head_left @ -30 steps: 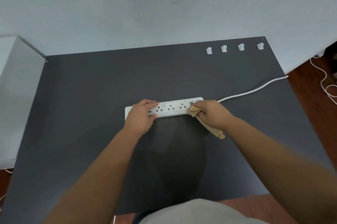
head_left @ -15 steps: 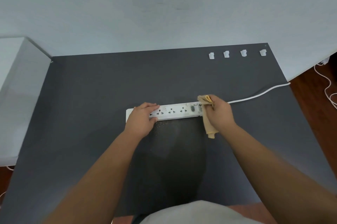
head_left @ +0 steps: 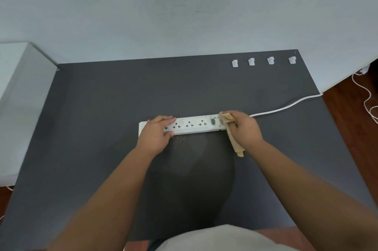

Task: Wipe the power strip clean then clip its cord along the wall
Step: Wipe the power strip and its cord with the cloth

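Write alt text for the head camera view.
A person's left hand steadies a white power strip on a dark mat while the right hand wipes its cord end with a tan cloth. Four white clips sit near the wall.

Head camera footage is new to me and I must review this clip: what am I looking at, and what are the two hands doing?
The one view comes from a camera worn on a person's head, looking down at their own bare arms; no machine is involved. On the dark grey mat lies a white power strip. The left hand presses down on its left end. The right hand grips a tan cloth at the strip's right end, where the white cord leaves toward the floor. Four small white clips sit in a row near the wall, with no cord in them.
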Available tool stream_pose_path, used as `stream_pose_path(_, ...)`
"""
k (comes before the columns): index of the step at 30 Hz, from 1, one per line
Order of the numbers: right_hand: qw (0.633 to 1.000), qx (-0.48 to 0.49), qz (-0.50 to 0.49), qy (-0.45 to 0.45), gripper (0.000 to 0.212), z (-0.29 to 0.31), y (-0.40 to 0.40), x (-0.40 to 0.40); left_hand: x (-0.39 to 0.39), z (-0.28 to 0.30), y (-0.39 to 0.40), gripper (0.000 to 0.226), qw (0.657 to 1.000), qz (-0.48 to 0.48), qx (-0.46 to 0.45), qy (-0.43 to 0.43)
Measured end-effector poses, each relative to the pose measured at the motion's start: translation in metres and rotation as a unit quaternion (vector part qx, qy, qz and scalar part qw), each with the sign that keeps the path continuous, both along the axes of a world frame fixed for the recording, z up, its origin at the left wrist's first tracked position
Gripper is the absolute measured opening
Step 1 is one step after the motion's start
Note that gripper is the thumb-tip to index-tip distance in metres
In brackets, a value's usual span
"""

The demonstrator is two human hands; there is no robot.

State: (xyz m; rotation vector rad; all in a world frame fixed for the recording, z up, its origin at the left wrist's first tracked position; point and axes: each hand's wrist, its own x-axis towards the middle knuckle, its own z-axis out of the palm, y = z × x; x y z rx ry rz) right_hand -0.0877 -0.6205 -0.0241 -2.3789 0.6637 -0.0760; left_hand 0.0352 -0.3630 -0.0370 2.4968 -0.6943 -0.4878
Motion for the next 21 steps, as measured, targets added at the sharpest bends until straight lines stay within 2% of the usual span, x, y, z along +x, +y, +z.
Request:
stream_pose_path(4,0.98,-0.015,0.195,0.034,0.037,-0.006,0.022,-0.011,0.0,0.0,0.0,0.046,1.0,0.005,-0.005,-0.002)
stream_pose_path(5,0.977,-0.013,0.21,0.028,0.038,-0.007,0.024,-0.014,0.0,-0.001,0.001,0.046,1.0,0.006,-0.005,0.0)
stream_pose_path(6,0.983,-0.009,0.181,0.006,0.038,-0.006,0.022,-0.014,0.0,-0.001,0.002,0.046,1.0,0.007,-0.006,0.002)
stream_pose_path(8,0.998,-0.016,0.047,-0.036,0.035,-0.004,0.014,-0.009,0.0,0.0,0.001,0.047,1.0,0.01,-0.008,0.006)
stream_pose_path(10,0.998,-0.054,-0.01,-0.011,0.031,-0.006,0.009,-0.005,0.0,0.0,0.0,0.047,1.0,0.009,-0.01,0.006)
stream_pose_path(12,0.995,-0.091,0.026,0.034,0.032,-0.006,0.02,-0.001,-0.001,-0.001,-0.001,0.047,1.0,0.01,-0.014,0.005)
stream_pose_path(14,0.987,-0.091,0.117,0.065,0.035,-0.008,0.039,0.001,0.0,-0.001,0.0,0.047,1.0,0.013,-0.013,0.004)
stream_pose_path(16,0.98,-0.087,0.173,0.055,0.034,-0.01,0.051,0.0,0.0,-0.002,0.001,0.046,1.0,0.011,-0.014,0.006)
stream_pose_path(17,0.986,-0.072,0.144,0.034,0.031,-0.007,0.051,0.003,0.0,-0.002,0.001,0.047,1.0,0.01,-0.016,0.006)
stream_pose_path(19,1.0,-0.027,0.013,0.003,0.023,-0.001,0.043,0.008,0.001,-0.002,0.001,0.047,1.0,0.008,-0.018,0.008)
stream_pose_path(21,0.998,-0.033,-0.053,0.027,0.019,-0.001,0.036,0.011,0.001,-0.003,0.001,0.047,1.0,0.005,-0.017,0.004)
